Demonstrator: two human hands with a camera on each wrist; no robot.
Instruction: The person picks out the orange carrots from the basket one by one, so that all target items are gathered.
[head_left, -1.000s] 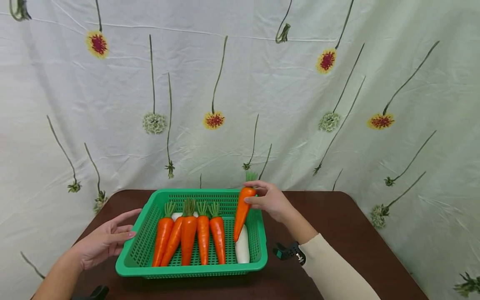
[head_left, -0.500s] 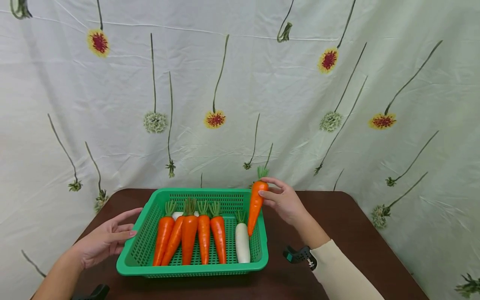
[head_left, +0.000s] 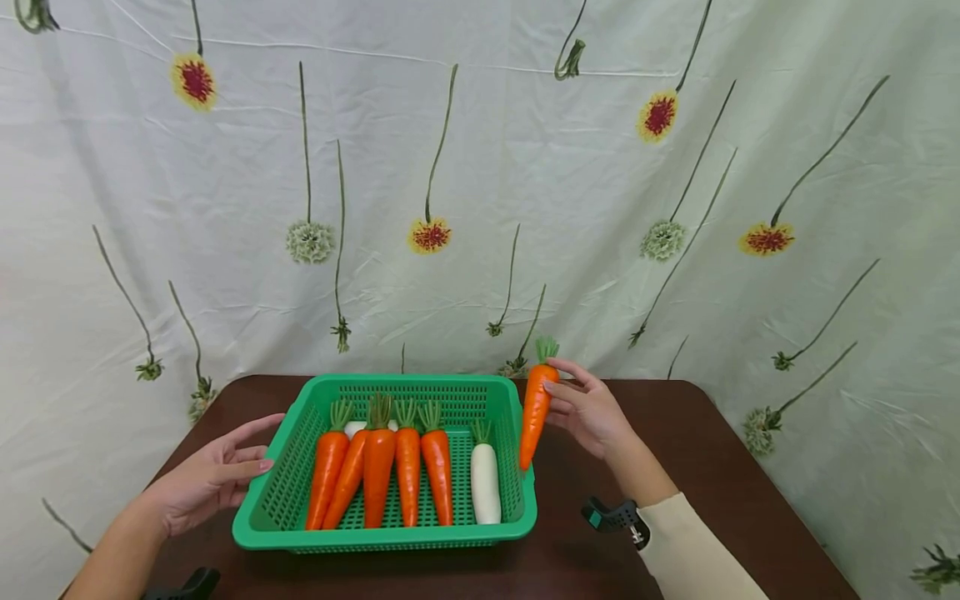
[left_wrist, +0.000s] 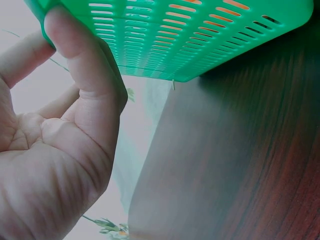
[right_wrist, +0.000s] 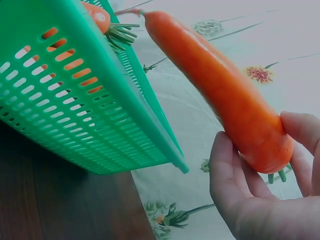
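Note:
A green plastic basket (head_left: 386,540) stands on the dark table. My left hand (head_left: 210,483) is at its left side, the thumb (left_wrist: 75,35) and forefinger touching the rim with fingers loosely extended. My right hand (head_left: 588,410) holds a carrot (head_left: 535,412) near its leafy top, between thumb and fingers. This carrot hangs tip down beside the basket's right rim; the right wrist view shows the grip at its thick end. Several other carrots (head_left: 378,479) lie in the basket. A white radish (head_left: 485,483) lies at the right inside it, and another white piece (head_left: 356,429) is partly hidden behind the carrots.
The dark brown table (head_left: 645,433) extends to the right of the basket. Behind it hangs a pale cloth (head_left: 480,167) printed with flowers. A black strap (head_left: 618,517) is on the right wrist.
My right hand has moved right with the carrot, from above the white radish to the basket's right rim, uncovering the radish's top. The left hand has stayed at the basket.

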